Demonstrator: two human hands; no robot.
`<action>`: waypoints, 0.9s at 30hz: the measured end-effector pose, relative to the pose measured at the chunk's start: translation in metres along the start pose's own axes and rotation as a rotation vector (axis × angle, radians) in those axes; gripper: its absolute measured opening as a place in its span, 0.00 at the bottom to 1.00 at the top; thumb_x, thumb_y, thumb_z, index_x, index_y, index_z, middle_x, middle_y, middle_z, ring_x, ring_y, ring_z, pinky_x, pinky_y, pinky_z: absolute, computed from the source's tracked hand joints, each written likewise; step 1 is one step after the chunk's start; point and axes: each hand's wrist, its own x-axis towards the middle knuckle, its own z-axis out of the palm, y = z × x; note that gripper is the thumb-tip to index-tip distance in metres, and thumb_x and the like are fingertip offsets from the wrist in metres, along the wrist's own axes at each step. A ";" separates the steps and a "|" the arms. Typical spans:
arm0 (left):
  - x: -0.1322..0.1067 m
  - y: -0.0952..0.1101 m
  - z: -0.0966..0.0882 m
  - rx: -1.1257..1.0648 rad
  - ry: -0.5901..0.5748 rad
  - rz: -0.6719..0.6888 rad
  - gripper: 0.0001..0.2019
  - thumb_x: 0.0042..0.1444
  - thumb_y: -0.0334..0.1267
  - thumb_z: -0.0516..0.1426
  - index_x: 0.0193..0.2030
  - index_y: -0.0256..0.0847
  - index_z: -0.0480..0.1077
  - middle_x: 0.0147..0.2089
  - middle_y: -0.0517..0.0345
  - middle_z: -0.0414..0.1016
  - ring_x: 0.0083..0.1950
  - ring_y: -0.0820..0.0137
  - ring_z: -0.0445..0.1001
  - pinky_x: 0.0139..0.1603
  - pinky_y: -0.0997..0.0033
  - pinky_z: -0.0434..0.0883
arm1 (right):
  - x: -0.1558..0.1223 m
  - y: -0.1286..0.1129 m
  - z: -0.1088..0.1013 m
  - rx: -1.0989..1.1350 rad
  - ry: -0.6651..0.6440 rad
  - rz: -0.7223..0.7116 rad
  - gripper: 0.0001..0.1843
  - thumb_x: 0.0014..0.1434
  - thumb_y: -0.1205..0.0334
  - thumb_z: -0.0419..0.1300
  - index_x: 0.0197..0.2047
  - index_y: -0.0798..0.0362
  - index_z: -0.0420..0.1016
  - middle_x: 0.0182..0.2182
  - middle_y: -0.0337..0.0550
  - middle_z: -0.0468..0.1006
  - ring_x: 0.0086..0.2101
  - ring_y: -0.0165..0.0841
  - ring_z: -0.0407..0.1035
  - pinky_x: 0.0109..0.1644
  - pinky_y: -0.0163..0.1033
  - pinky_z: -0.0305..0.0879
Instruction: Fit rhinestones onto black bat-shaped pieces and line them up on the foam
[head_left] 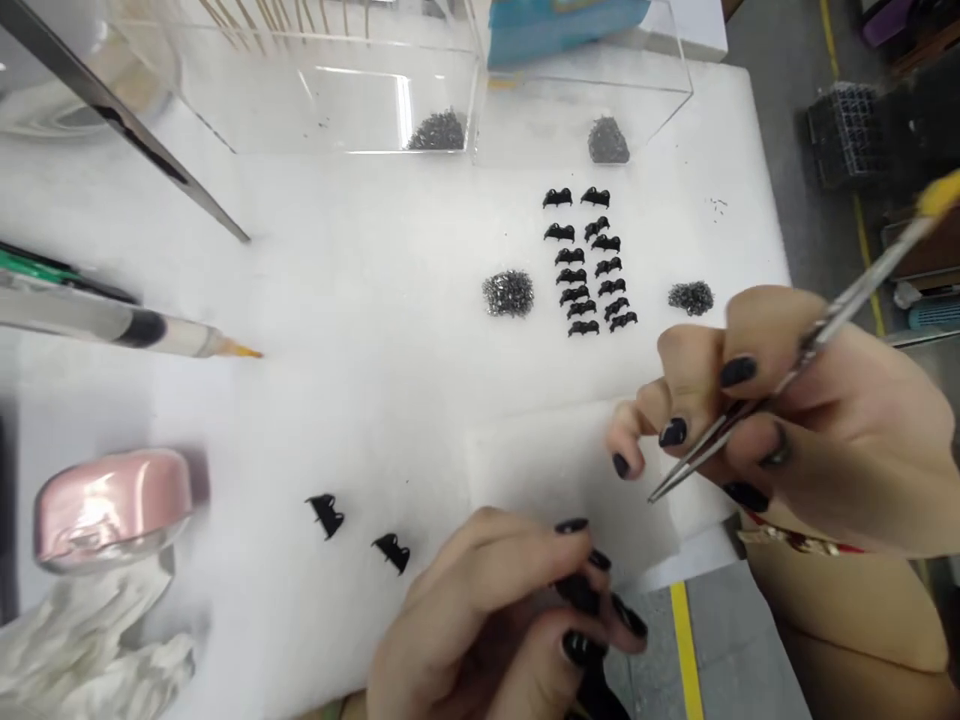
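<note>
My right hand (780, 400) grips a pair of metal tweezers (787, 375), their tips close together and pointing down-left over white paper. Fingers curled, my left hand (502, 620) pinches a small black plastic part (577, 592) near the table's front edge; the fingertips partly hide it. Two similar black parts (325, 515) lie to the left of that hand. Farther back, several more black parts (574, 276) are laid out in two columns. A pile of tiny metal pieces (508, 294) sits left of the columns, and a smaller dark pile (691, 297) lies beyond my right hand.
Clear acrylic boxes (480, 100) stand at the back with more small piles by them. At the left are a syringe (142, 325) with an orange tip, a pointed metal tool (180, 170), a pink shiny case (112, 508) and crumpled white material (97, 640).
</note>
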 end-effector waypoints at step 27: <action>0.005 0.007 0.004 0.221 0.126 -0.021 0.13 0.68 0.26 0.65 0.53 0.47 0.83 0.39 0.65 0.87 0.29 0.78 0.85 0.34 0.91 0.81 | -0.023 0.017 0.018 0.572 -0.308 -0.077 0.01 0.68 0.61 0.63 0.43 0.44 0.75 0.39 0.38 0.71 0.41 0.40 0.82 0.42 0.46 0.86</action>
